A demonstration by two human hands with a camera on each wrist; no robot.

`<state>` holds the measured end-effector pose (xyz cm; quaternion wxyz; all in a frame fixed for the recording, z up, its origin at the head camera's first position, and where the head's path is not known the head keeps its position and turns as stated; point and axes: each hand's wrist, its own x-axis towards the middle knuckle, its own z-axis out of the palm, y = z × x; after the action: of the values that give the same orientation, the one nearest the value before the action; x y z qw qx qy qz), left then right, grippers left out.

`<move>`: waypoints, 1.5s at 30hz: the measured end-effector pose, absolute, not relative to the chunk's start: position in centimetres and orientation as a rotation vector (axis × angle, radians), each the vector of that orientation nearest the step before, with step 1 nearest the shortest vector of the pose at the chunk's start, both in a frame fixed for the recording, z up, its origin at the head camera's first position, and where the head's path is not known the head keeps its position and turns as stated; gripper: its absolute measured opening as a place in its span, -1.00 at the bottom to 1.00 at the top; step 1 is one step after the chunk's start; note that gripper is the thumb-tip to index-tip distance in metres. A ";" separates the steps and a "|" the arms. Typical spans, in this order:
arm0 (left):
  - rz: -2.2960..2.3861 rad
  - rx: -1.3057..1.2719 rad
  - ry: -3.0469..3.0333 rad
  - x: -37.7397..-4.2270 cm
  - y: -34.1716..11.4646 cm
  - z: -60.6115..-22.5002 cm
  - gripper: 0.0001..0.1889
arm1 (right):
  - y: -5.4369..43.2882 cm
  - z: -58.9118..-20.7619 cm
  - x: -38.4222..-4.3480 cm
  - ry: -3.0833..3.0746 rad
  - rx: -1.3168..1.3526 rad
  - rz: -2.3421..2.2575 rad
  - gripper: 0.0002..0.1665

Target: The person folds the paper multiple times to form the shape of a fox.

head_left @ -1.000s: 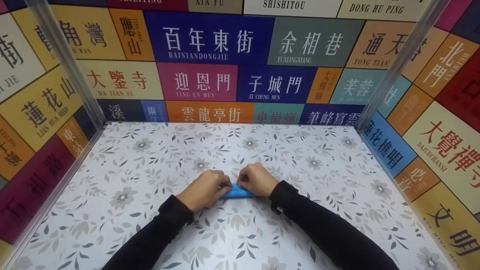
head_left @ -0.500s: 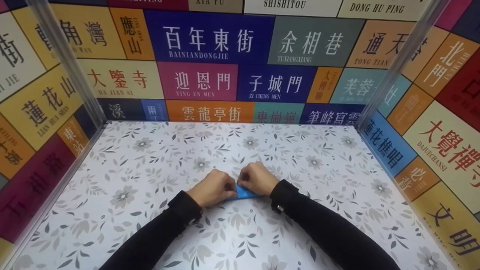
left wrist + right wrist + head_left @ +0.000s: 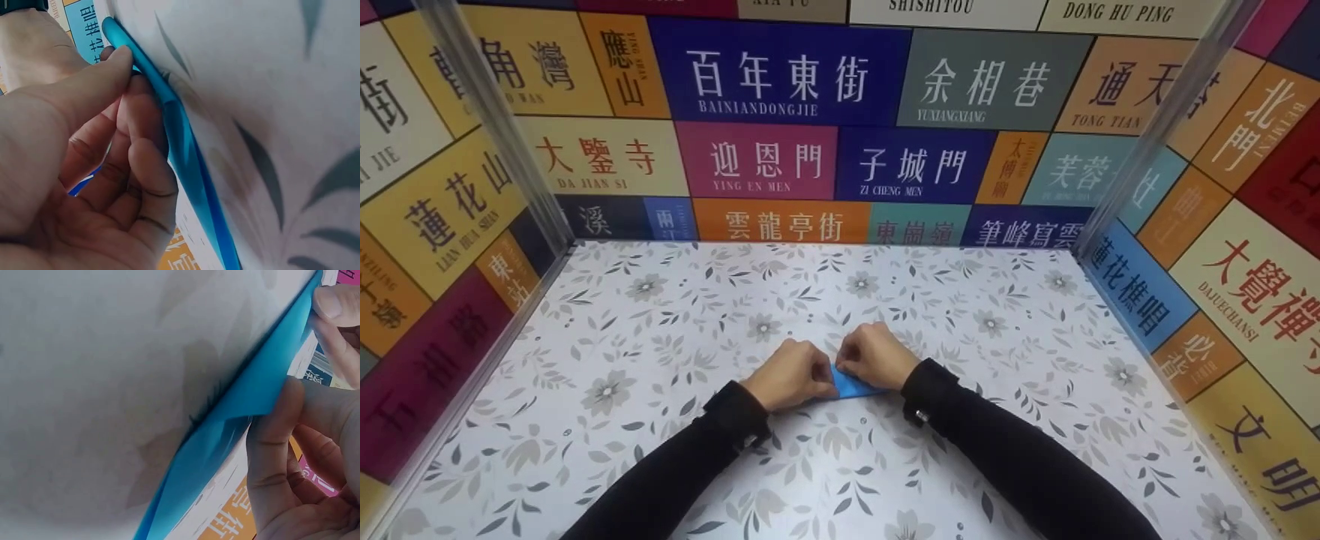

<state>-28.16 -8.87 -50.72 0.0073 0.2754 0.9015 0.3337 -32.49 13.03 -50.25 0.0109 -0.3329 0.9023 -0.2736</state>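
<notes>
A small folded piece of blue paper (image 3: 851, 386) lies low over the table between the two hands, mostly covered by them in the head view. My left hand (image 3: 789, 376) pinches its left part between thumb and forefinger. At its upper right part, my right hand (image 3: 879, 356) pinches the edge, with thumb and fingertips close together. In the left wrist view the paper (image 3: 183, 135) is a long narrow strip with a layered fold. The right wrist view shows a flap of the paper (image 3: 261, 382) turned over, its corner at the right fingertips, with short dark marks along the lower edge.
The table (image 3: 660, 450) wears a white cover with grey leaves and flowers. Behind it stands a wall (image 3: 780, 75) of coloured sign panels, with similar panels on both sides. Clear strips (image 3: 1155, 135) run up the corners.
My left hand has slid right along the paper, closer to the right hand, hiding more of the paper's left end. The right hand stays almost in place.
</notes>
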 end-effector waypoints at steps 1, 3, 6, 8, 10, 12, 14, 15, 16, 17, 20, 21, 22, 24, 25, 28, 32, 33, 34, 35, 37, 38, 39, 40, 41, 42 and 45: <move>1.043 0.862 2.816 -28.2 -8.8 -50.8 -0.85 | 13.0 -50.3 -32.5 2.815 -1.036 -0.851 -0.88; 1.046 0.865 2.806 -28.2 -8.8 -50.8 -0.85 | 13.0 -50.3 -32.5 2.813 -1.027 -0.850 -0.88; 1.050 0.884 2.802 -28.2 -8.7 -50.9 -0.85 | 13.0 -50.3 -32.4 2.811 -1.031 -0.855 -0.89; 1.052 0.895 2.804 -28.1 -8.7 -50.9 -0.85 | 13.0 -50.3 -32.3 2.812 -1.025 -0.860 -0.90; 1.052 0.906 2.809 -28.0 -8.6 -50.9 -0.85 | 13.0 -50.2 -32.3 2.815 -1.025 -0.862 -0.91; 1.053 0.910 2.813 -27.9 -8.7 -50.9 -0.86 | 13.0 -50.2 -32.2 2.814 -1.023 -0.859 -0.91; 1.059 0.908 2.820 -27.8 -8.7 -50.9 -0.85 | 13.0 -50.2 -32.1 2.812 -1.023 -0.854 -0.91; 1.060 0.906 2.825 -27.7 -8.7 -50.8 -0.85 | 13.0 -50.2 -32.1 2.811 -1.025 -0.850 -0.92; 1.062 0.904 2.828 -27.6 -8.8 -50.8 -0.84 | 13.0 -50.2 -32.1 2.812 -1.026 -0.847 -0.92; 1.062 0.899 2.833 -27.6 -8.8 -50.8 -0.84 | 13.0 -50.2 -32.1 2.810 -1.026 -0.846 -0.91; 1.052 0.898 2.842 -27.5 -8.8 -50.6 -0.83 | 13.0 -50.2 -32.2 2.811 -1.023 -0.843 -0.92; 1.047 0.900 2.843 -27.4 -8.8 -50.6 -0.83 | 13.0 -50.2 -32.2 2.813 -1.021 -0.842 -0.92; 1.042 0.900 2.842 -27.4 -8.8 -50.5 -0.83 | 13.0 -50.2 -32.2 2.816 -1.018 -0.842 -0.92; 1.034 0.905 2.840 -27.4 -8.7 -50.4 -0.84 | 13.1 -50.2 -32.2 2.822 -1.017 -0.846 -0.92; 1.032 0.907 2.841 -27.5 -8.7 -50.3 -0.84 | 13.1 -50.2 -32.2 2.826 -1.016 -0.850 -0.91; 1.026 0.898 2.851 -27.5 -8.8 -50.2 -0.84 | 13.2 -50.2 -32.3 2.824 -1.018 -0.870 -0.89; 1.007 0.863 2.868 -27.3 -9.2 -50.0 -0.83 | 13.1 -50.2 -32.4 2.812 -1.017 -0.880 -0.88; 1.002 0.854 2.868 -27.3 -9.2 -50.0 -0.83 | 13.1 -50.2 -32.4 2.809 -1.017 -0.878 -0.88; 0.995 0.848 2.871 -27.3 -9.2 -50.0 -0.83 | 13.1 -50.2 -32.4 2.806 -1.017 -0.873 -0.88; 0.986 0.843 2.874 -27.2 -9.2 -50.0 -0.83 | 13.1 -50.2 -32.5 2.806 -1.017 -0.865 -0.89; 0.979 0.834 2.879 -27.2 -9.2 -50.0 -0.83 | 13.1 -50.2 -32.5 2.804 -1.014 -0.861 -0.90; 0.977 0.830 2.882 -27.1 -9.2 -49.9 -0.83 | 13.0 -50.1 -32.5 2.804 -1.011 -0.860 -0.91; 0.977 0.824 2.888 -27.1 -9.2 -49.9 -0.82 | 13.0 -50.1 -32.5 2.805 -1.007 -0.858 -0.91; 0.978 0.818 2.892 -27.1 -9.3 -49.9 -0.82 | 13.0 -50.1 -32.4 2.806 -1.001 -0.859 -0.91; 0.984 0.806 2.892 -27.1 -9.3 -49.9 -0.82 | 12.9 -50.1 -32.4 2.807 -0.996 -0.861 -0.91; 0.988 0.793 2.892 -27.1 -9.4 -50.0 -0.82 | 12.9 -50.1 -32.4 2.806 -0.991 -0.866 -0.92; 0.994 0.753 2.890 -26.9 -9.6 -50.1 -0.81 | 12.7 -50.2 -32.3 2.806 -0.994 -0.861 -0.93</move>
<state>-26.92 -9.65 -50.07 -0.0029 0.2393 0.9182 0.3158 -32.27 12.74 -50.20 0.0212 -0.3207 0.9052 -0.2779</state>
